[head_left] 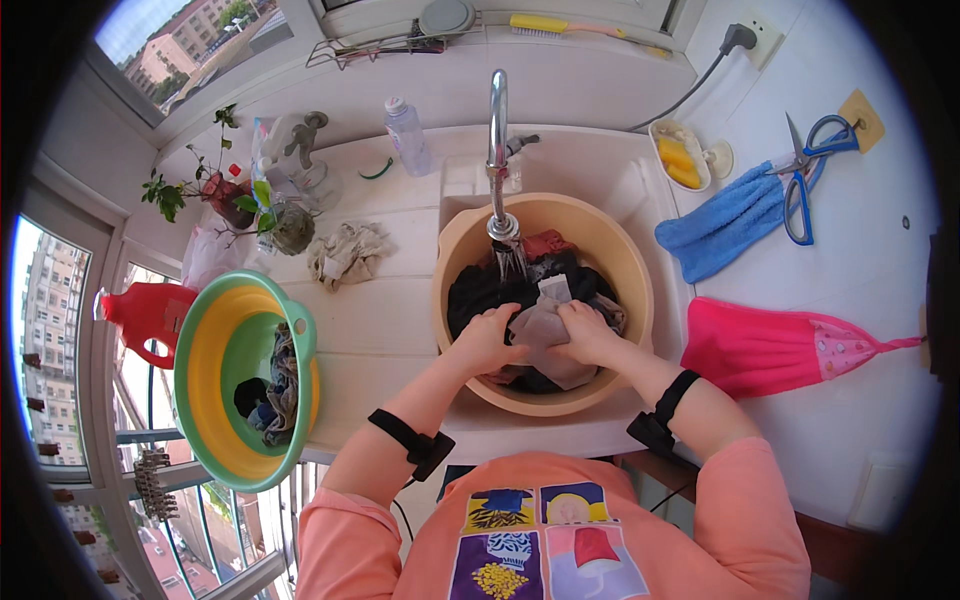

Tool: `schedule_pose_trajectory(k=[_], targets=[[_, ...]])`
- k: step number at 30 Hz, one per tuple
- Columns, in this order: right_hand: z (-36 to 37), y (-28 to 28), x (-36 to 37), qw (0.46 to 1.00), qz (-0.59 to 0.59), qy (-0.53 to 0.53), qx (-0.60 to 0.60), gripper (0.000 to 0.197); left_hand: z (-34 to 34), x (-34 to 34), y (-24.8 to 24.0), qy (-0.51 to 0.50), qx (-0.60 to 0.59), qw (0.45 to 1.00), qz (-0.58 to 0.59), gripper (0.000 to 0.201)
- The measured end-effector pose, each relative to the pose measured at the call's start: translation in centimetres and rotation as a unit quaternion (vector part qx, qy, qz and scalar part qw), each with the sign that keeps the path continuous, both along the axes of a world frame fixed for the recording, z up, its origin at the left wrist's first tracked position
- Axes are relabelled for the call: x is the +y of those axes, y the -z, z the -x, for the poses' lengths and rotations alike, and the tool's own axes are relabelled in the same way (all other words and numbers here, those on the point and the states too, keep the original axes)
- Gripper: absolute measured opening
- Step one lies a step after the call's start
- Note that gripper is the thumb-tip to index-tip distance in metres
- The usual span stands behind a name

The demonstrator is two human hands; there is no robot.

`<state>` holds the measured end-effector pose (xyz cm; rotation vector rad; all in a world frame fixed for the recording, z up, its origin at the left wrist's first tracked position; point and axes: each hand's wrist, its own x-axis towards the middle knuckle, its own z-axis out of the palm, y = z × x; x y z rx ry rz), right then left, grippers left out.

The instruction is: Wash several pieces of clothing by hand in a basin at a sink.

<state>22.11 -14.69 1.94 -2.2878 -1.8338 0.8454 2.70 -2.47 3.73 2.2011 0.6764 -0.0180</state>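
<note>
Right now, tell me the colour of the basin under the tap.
Beige basin, seen best in the head view; both hands grip a grey cloth inside.

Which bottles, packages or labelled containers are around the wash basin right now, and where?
Red detergent jug: far left by the window, lying beside the green and yellow basin, handle showing.
Clear plastic bottle: upright on the counter left of the tap, white cap.
No signs or screens in view.

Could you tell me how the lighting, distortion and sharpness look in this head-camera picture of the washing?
In the head view, bright even daylight from the windows casts only soft shadows; fisheye distortion bends the window frames and blackens the corners; the left hand and right hand, gripping a grey wet cloth in the round beige plastic basin, look sharp; the stream under the chrome tap blurs slightly.
</note>
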Motion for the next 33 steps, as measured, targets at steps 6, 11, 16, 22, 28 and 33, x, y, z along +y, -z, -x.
schedule_pose_trajectory(k=[6, 11, 16, 22, 28, 33], targets=[[-1.9, -5.2, 3.1, 0.968, -0.091, 0.168, 0.164, 0.063, -2.4, 2.3, 1.8, -0.121, -0.027, 0.952, 0.28, 0.1], [-5.0, -0.4, 9.7, 0.786, -0.108, 0.339, 0.505, 0.073, -5.3, 3.7, 2.3, -0.29, -0.165, 0.735, 0.591, 0.067], [-2.2, 8.6, 12.9, 0.798, -0.109, 0.365, 0.468, 0.062, -6.9, 5.2, 2.4, -0.384, -0.18, 0.659, 0.621, 0.061], [2.3, 9.5, 13.4, 0.868, -0.152, 0.261, 0.395, 0.067, -9.0, 6.7, 3.7, -0.374, -0.246, 0.578, 0.682, 0.059], [5.8, 5.1, 13.1, 0.889, -0.188, 0.351, 0.227, 0.066, -8.5, 6.3, 9.1, -0.397, -0.268, 0.604, 0.637, 0.045], [0.5, 5.8, 14.1, 0.857, -0.088, 0.418, 0.289, 0.057, -10.7, 5.2, 5.0, -0.414, -0.13, 0.826, 0.36, 0.035]])
